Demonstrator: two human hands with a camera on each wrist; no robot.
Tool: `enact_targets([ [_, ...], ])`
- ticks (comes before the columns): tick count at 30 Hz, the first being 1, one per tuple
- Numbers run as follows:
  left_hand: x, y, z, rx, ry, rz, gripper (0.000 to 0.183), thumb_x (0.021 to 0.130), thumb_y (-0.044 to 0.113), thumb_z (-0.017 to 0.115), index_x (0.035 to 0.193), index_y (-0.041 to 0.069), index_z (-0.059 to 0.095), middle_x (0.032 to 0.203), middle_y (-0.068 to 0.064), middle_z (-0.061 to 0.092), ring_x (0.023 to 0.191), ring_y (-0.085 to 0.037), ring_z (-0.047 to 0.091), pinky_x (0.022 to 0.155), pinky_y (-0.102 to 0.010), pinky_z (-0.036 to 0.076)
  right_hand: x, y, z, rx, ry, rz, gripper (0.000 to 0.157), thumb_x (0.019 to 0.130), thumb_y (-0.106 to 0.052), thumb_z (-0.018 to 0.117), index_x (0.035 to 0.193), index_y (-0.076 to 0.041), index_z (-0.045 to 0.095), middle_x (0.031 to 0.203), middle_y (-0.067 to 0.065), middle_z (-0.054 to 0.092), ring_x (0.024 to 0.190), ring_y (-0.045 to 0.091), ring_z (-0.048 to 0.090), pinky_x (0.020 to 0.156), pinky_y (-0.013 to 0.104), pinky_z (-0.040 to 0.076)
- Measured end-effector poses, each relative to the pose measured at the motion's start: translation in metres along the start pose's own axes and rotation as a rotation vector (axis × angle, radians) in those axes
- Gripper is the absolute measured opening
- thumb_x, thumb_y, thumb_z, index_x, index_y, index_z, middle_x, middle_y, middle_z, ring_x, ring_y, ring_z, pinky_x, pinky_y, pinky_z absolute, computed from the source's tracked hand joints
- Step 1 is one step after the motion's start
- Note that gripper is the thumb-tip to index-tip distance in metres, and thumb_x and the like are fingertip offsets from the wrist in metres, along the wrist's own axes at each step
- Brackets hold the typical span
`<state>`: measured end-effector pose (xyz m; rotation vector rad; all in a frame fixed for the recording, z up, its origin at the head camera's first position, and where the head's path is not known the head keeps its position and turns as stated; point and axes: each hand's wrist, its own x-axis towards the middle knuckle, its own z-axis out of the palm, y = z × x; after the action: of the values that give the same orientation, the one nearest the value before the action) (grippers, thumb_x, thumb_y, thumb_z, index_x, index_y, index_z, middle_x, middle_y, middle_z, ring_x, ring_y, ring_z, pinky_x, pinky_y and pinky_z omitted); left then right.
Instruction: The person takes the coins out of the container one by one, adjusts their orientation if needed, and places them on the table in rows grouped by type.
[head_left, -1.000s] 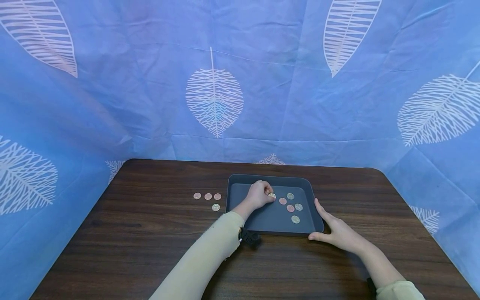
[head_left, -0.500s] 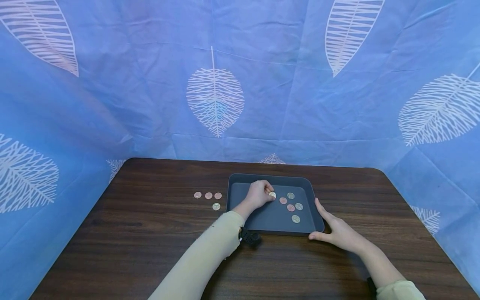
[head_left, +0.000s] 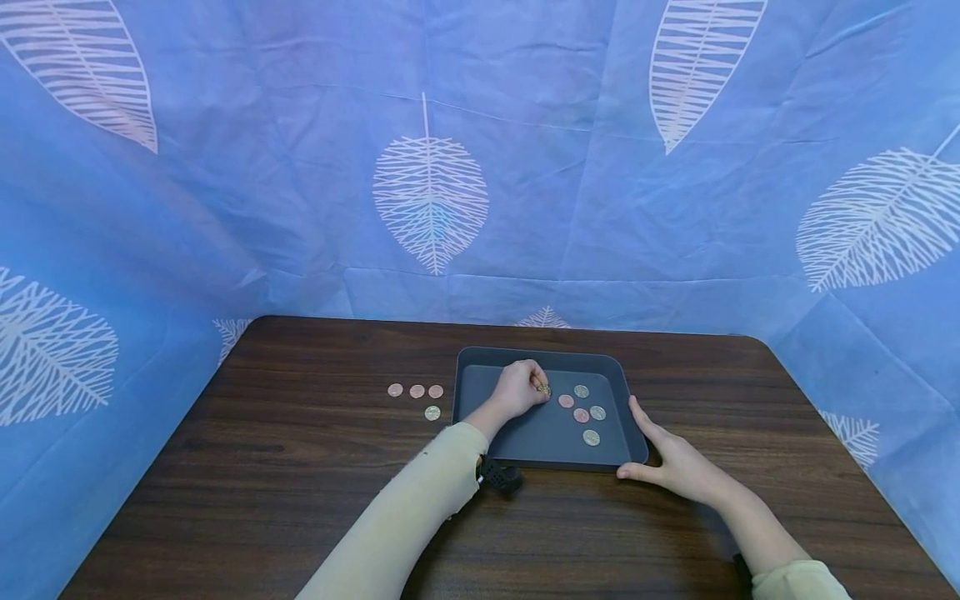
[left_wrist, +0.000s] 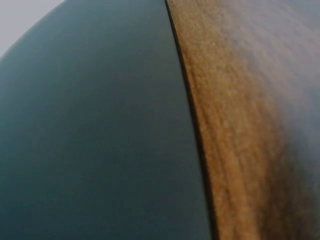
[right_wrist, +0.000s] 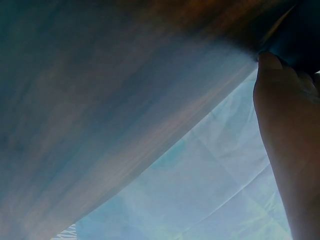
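My left hand (head_left: 521,385) reaches over the dark grey tray (head_left: 480,433) and pinches a gold-coloured coin (head_left: 544,389) between thumb and fingertips. Several other coins lie to the right of it on the tray floor, among them a copper coin (head_left: 566,402) and a silvery coin (head_left: 581,391). My right hand (head_left: 678,469) rests against the tray's near right corner, fingers extended along the right side and thumb at the front. In the right wrist view, that hand (right_wrist: 287,135) meets the dark tray at the upper right. The left wrist view shows the tray's outer wall (left_wrist: 100,125) but no hand.
Left of the tray, three copper coins (head_left: 417,391) form a row on the dark wooden table (head_left: 300,467). Below the row's right end lies a gold-coloured coin (head_left: 432,413). A blue cloth (head_left: 525,208) with white leaf prints hangs behind the table.
The pinched coin has turned in my left fingertips, from showing a bright face to showing less of it. Both hands, the tray and the other coins stay in place.
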<state>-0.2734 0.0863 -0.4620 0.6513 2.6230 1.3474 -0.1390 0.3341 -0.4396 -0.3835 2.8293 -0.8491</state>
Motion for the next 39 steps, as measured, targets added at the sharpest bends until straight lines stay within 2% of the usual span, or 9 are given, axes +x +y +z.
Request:
enact_targets([
  [7,-0.001,0.001,-0.002,0.036,0.007,0.024,0.009,0.083,0.001,0.072,0.083,0.007,0.066,0.073,0.003,0.055,0.065,-0.008,0.051,0.061,-0.020,0.043,0.001,0.002,0.002,-0.021,0.011,-0.013,0.109,0.082,-0.048,0.071,0.153,-0.006,0.000,0.150,0.033,0.017,0.129,0.054,0.029,0.094,0.065,0.035],
  [14,-0.001,0.000,-0.003,0.011,0.023,0.016,0.001,0.087,0.005,0.070,0.087,0.006,0.069,0.075,0.003,0.059,0.067,-0.007,0.054,0.063,-0.021,0.045,0.001,0.001,0.002,-0.009,0.009,-0.014,0.110,0.081,-0.048,0.071,0.153,-0.007,-0.001,0.150,0.032,0.016,0.130,0.054,0.029,0.094,0.065,0.034],
  [20,-0.003,0.001,-0.004,-0.015,0.019,0.012,0.005,0.089,0.009,0.069,0.089,0.004,0.071,0.075,0.003,0.061,0.067,-0.007,0.055,0.062,-0.021,0.046,0.001,0.001,0.002,-0.014,0.008,-0.008,0.110,0.081,-0.049,0.071,0.153,-0.007,-0.001,0.150,0.033,0.017,0.129,0.054,0.029,0.094,0.065,0.035],
  [24,-0.004,0.001,-0.006,-0.077,0.004,-0.003,0.004,0.087,0.008,0.070,0.088,0.006,0.073,0.073,0.003,0.063,0.065,-0.007,0.056,0.060,-0.021,0.046,0.001,0.001,0.002,-0.017,0.009,-0.010,0.109,0.082,-0.047,0.071,0.153,-0.006,0.000,0.150,0.033,0.017,0.129,0.054,0.029,0.094,0.065,0.034],
  [32,-0.007,0.005,-0.010,-0.307,-0.034,-0.085,0.004,0.088,0.011,0.070,0.088,0.007,0.072,0.073,-0.001,0.063,0.066,-0.012,0.060,0.060,-0.025,0.049,0.001,0.002,0.003,-0.020,0.009,-0.004,0.110,0.081,-0.048,0.072,0.153,-0.007,-0.001,0.150,0.033,0.016,0.129,0.055,0.028,0.093,0.066,0.034],
  [39,-0.007,0.005,-0.017,-0.364,-0.022,-0.088,0.006,0.088,0.013,0.070,0.091,0.008,0.072,0.075,-0.001,0.065,0.071,-0.019,0.064,0.065,-0.030,0.052,0.002,0.002,0.002,-0.019,0.006,0.000,0.110,0.082,-0.048,0.071,0.153,-0.007,-0.001,0.150,0.033,0.016,0.129,0.055,0.029,0.093,0.066,0.034],
])
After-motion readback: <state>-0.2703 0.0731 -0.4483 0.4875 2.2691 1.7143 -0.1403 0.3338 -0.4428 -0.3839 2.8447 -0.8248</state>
